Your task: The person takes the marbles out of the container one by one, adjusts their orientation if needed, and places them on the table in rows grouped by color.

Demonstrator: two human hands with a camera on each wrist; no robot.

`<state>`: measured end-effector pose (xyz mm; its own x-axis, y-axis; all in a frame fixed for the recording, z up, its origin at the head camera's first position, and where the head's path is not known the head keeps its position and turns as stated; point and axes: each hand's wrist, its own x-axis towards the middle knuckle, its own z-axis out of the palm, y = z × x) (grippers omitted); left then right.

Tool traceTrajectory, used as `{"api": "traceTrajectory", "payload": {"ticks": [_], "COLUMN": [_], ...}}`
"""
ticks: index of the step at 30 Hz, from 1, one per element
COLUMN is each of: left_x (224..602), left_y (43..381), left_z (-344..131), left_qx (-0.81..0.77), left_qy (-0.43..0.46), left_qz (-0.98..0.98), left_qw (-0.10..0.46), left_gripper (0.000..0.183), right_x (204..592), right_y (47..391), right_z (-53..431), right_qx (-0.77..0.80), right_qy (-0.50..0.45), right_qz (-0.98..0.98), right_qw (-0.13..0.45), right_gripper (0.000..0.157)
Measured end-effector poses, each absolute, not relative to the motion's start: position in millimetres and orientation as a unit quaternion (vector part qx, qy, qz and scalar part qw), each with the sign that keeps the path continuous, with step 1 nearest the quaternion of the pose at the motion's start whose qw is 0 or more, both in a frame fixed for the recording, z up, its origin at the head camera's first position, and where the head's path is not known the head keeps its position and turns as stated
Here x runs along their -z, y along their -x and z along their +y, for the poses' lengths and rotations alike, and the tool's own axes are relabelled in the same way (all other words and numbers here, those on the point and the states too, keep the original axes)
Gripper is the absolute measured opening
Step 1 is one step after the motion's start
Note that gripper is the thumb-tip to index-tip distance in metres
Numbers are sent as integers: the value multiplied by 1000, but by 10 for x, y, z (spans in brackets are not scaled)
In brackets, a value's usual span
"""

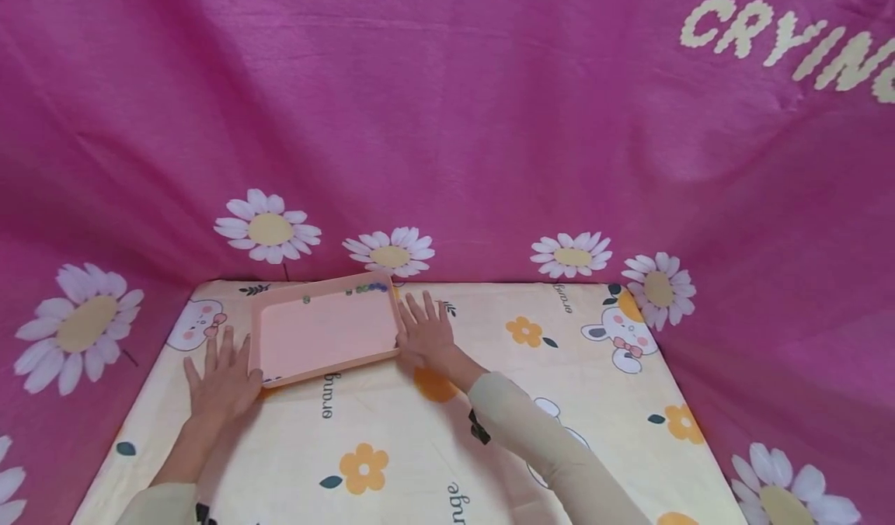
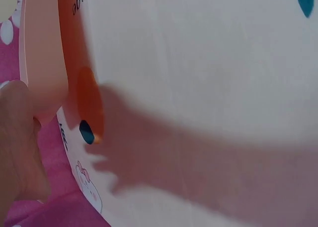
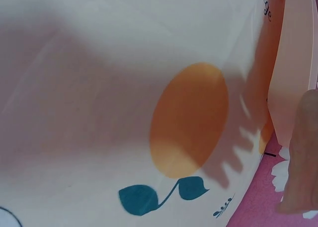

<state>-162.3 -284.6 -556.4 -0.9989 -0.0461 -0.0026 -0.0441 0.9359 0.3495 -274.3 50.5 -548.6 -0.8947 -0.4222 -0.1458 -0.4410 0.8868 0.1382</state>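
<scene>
A shallow pink rectangular tray (image 1: 325,335) sits askew at the back left of the table, between the two hands. Small round glassy pieces, green and blue (image 1: 370,286), cluster in its far right corner. A few more lie along the far wall and in the near left corner. My left hand (image 1: 222,381) touches the tray's left end with its thumb side, fingers spread straight and pointing away. At the right end, my right hand (image 1: 428,335) presses the wall in the same way, fingers fanned out. In the left wrist view the tray's outer wall (image 2: 44,53) shows beside the hand.
A cream cloth (image 1: 559,463) printed with oranges, flowers and rabbits covers the table. Behind it and at both sides hangs a magenta curtain (image 1: 489,137) with daisies. Both forearms cast shadows on the cloth.
</scene>
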Motion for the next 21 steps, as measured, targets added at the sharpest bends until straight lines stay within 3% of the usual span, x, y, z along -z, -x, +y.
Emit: {"api": "traceTrajectory", "payload": {"ticks": [21], "left_x": [5423], "left_y": [1754], "left_z": [-2454], "left_qx": [173], "left_qy": [0], "left_qz": [-985], "left_qw": [11], "left_gripper": [66], "right_x": [5470], "right_y": [2558], "right_z": [981], "right_qx": [-43], "right_qy": [183], "right_qz": [981], "right_qw": [49], "right_gripper": [61]}}
